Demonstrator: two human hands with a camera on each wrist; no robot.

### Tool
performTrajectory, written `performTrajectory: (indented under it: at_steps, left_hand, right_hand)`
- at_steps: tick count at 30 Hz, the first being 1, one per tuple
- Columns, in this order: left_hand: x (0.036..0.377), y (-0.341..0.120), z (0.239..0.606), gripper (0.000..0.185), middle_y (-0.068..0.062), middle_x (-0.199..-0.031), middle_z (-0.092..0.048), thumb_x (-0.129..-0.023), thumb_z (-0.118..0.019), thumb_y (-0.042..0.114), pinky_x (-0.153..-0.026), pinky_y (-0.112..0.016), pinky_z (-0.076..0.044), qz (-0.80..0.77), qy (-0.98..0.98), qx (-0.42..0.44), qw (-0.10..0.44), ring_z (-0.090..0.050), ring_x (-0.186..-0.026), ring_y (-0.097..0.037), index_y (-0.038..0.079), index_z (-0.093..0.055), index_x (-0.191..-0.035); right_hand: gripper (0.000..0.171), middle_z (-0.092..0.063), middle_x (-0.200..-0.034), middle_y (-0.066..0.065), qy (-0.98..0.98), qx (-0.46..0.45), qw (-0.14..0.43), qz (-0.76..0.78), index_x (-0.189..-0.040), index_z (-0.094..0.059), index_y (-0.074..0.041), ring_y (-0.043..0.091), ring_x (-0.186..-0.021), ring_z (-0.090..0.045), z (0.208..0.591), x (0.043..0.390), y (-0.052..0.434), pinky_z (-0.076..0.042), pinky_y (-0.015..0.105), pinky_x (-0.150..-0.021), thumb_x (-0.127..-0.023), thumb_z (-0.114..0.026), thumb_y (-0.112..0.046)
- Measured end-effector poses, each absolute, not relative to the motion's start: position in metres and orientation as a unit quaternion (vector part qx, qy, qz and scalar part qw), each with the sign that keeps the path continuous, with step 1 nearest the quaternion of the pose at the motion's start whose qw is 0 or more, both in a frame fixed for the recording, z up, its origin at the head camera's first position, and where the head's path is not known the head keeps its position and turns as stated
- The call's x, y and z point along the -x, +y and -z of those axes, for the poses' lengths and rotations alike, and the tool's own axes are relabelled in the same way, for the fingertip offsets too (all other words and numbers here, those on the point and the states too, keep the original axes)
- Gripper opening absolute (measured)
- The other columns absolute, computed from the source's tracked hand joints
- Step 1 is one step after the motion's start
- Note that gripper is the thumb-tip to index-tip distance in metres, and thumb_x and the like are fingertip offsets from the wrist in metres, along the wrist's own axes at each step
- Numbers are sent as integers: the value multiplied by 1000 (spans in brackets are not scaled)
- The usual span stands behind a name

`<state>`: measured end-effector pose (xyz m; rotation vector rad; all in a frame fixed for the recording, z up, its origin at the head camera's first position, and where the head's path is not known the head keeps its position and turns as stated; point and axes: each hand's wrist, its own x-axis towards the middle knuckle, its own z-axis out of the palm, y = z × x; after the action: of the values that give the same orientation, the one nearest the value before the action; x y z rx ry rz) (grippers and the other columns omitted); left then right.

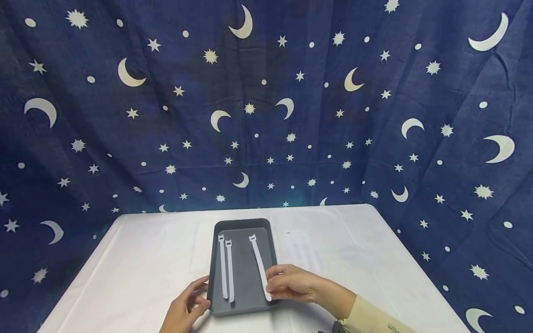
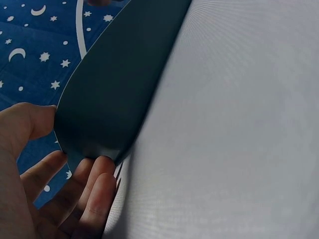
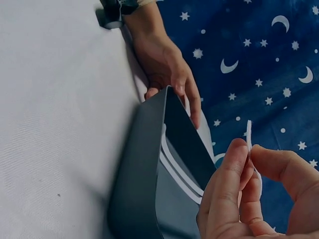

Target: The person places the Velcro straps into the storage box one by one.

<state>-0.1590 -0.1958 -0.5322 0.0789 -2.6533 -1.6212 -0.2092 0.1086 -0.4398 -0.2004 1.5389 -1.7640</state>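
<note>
A dark grey rectangular tray lies on the white table. Two white cable ties with slotted heads lie side by side along its left half. My left hand holds the tray's near left corner, thumb and fingers bent around it; the left wrist view shows fingertips against the outer wall. Over the tray's right side, my right hand pinches the near end of a third cable tie, whose slotted head points to the far side. In the right wrist view, that tie's end sticks up between thumb and fingers.
On the white-covered table, a faint pale sheet lies right of the tray. Behind and at the sides hangs a dark blue curtain with moons and stars. A dark device sits at the right wrist.
</note>
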Motion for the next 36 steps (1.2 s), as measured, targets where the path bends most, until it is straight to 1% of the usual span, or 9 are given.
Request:
performTrajectory:
  at_steps: [3, 7, 10, 15, 23, 28, 33, 36]
  left_hand:
    - [157, -196, 532, 58, -7, -115, -67, -87, -75, 31, -62, -20, -47, 522, -852, -26, 19, -61, -74, -1, 10, -55, -137]
    - [155, -196, 531, 58, -7, -116, -66, -87, -74, 32, -65, -20, -49, 527, -849, -38, 13, -62, -76, -2, 11, -55, -137]
    - [156, -195, 530, 59, -6, -115, -67, -87, -74, 35, -67, -20, -49, 522, -852, -39, 12, -62, -78, -3, 12, -55, -137]
    - [157, -195, 528, 59, -6, -115, -67, -86, -75, 36, -68, -20, -49, 515, -856, -35, 13, -61, -77, -2, 13, -55, -136]
    - [160, -194, 528, 60, -5, -115, -68, -84, -77, 35, -66, -20, -48, 518, -855, -39, 16, -61, -76, -2, 15, -56, -136]
    - [160, -195, 530, 59, -7, -116, -68, -85, -77, 31, -66, -20, -49, 524, -851, -30, 16, -61, -75, -2, 14, -55, -136]
    - [158, -196, 530, 56, -9, -117, -67, -87, -75, 26, -66, -20, -50, 531, -847, -10, 20, -60, -75, 0, 11, -55, -137]
    - [159, -196, 529, 57, -8, -116, -67, -86, -76, 27, -65, -20, -48, 530, -847, -13, 17, -60, -75, 0, 11, -55, -137]
  right_hand:
    - [24, -60, -81, 1, 609, 71, 388, 688, -105, -57, -5, 8, -71, -63, 444, 211, 101, -56, 21, -71, -83, -63, 2]
    - [29, -61, -81, 2, 616, 61, 393, 679, -112, -56, -3, 8, -72, -64, 449, 216, 93, -57, 22, -72, -85, -63, 2]
    - [30, -61, -81, 2, 625, 58, 389, 674, -114, -56, 0, 9, -71, -64, 451, 221, 89, -57, 22, -72, -85, -62, 3]
    - [29, -62, -82, 4, 641, 56, 375, 667, -113, -57, 1, 9, -71, -65, 452, 226, 84, -57, 23, -72, -84, -63, 5]
    - [29, -61, -81, 4, 644, 52, 372, 667, -113, -57, 2, 10, -71, -65, 459, 233, 78, -58, 23, -73, -84, -62, 6]
    - [29, -61, -81, 4, 647, 43, 367, 667, -111, -58, 2, 11, -72, -65, 464, 237, 73, -58, 26, -75, -84, -63, 8]
    - [27, -61, -80, 7, 645, 34, 364, 671, -110, -58, 2, 12, -71, -64, 466, 237, 66, -59, 27, -74, -84, -63, 8]
    - [26, -59, -80, 9, 648, 29, 364, 669, -109, -58, 2, 13, -69, -63, 467, 237, 62, -59, 29, -73, -85, -62, 8]
